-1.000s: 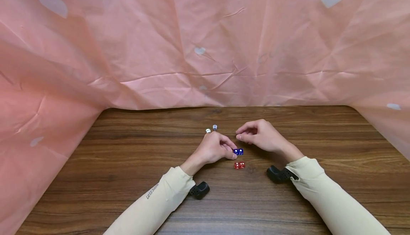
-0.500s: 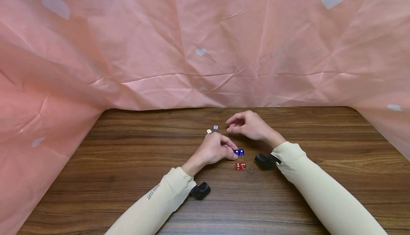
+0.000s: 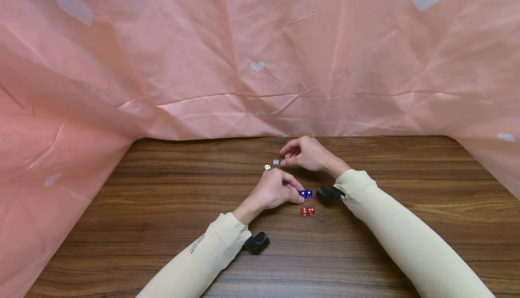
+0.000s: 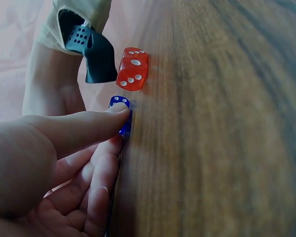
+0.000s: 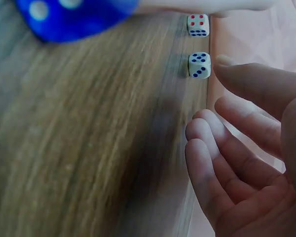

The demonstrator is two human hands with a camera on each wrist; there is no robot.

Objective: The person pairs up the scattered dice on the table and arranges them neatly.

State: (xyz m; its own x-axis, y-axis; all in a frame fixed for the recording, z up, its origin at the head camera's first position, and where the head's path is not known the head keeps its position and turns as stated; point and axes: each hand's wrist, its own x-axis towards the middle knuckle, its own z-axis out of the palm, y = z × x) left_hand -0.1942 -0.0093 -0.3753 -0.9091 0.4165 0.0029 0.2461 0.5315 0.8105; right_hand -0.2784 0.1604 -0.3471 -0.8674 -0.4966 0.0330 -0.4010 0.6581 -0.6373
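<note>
Dice in blue (image 3: 307,194) are sitting side by side on the wood-grained tabletop (image 3: 308,262). The person's left hand (image 3: 274,190) is lying at the left side of this blue pair, its thumb (image 4: 84,129) and fingers (image 4: 104,173) pinching the left one of the two; in the left wrist view the thumb is pressing across that die and partly hiding it. Just on the near side of the blue pair, two red dice (image 3: 307,211) are resting next to each other, showing white pips. Beyond the blue pair and to its left, the nearer white die (image 3: 267,167) is showing just past the left hand, and the farther white die (image 3: 276,162) is standing a little apart from it. The right hand (image 3: 309,154) is facing the farther white die from the far side of the blue pair; its fingers are spreading away from its thumb, and whether the thumb is touching that die I cannot tell. A right sleeve (image 3: 406,235) is crossing to the right of the blue pair, while a left sleeve (image 3: 183,266) is bearing dark lettering on the pair's near left. Well beyond the blue pair, pink cloth (image 3: 183,63) with pale hearts is hanging.
</note>
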